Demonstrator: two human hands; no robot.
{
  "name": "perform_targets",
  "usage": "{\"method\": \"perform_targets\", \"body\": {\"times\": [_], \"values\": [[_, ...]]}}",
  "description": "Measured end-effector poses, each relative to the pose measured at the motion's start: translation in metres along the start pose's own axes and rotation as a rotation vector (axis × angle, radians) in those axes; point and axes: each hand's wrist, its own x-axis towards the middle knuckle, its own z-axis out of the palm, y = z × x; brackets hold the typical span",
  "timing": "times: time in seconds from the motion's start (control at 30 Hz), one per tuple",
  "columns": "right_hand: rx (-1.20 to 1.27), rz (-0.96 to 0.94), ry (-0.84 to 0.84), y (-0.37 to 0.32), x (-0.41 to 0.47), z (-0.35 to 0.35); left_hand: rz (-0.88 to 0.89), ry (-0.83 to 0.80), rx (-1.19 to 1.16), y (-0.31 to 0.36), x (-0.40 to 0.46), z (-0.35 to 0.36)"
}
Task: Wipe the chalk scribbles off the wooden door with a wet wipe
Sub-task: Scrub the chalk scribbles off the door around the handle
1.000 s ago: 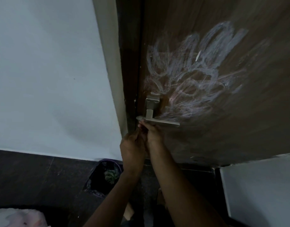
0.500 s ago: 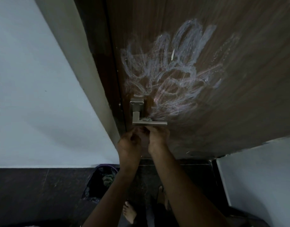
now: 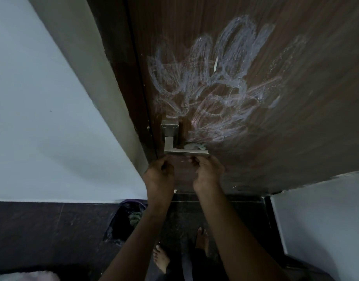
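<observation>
Honestly, it was dim, and whatever the left hand and right hand pinched between curled fingers was too dark to make out. A pale crumpled wet wipe sat on the door handle, just above both hands. White chalk scribbles covered the wooden door above the handle, well clear of the hands.

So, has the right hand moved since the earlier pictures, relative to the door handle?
Yes. The right hand has shifted rightward along the door handle, from under its pivot end to under its free end, apart from the left hand.
</observation>
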Motion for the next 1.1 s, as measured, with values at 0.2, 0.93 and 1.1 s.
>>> {"method": "perform_targets", "body": {"times": [0.2,0.93,1.1], "values": [[-0.162,0.088,-0.078,0.008,-0.001,0.012,-0.05,-0.046,-0.04,0.002,0.003,0.013],[0.242,-0.197,0.229,-0.074,0.015,-0.057,-0.107,-0.163,-0.138,0.004,-0.008,0.048],[0.227,0.196,0.088,-0.05,0.013,-0.038,-0.033,-0.212,-0.157,0.02,-0.02,0.063]]}}
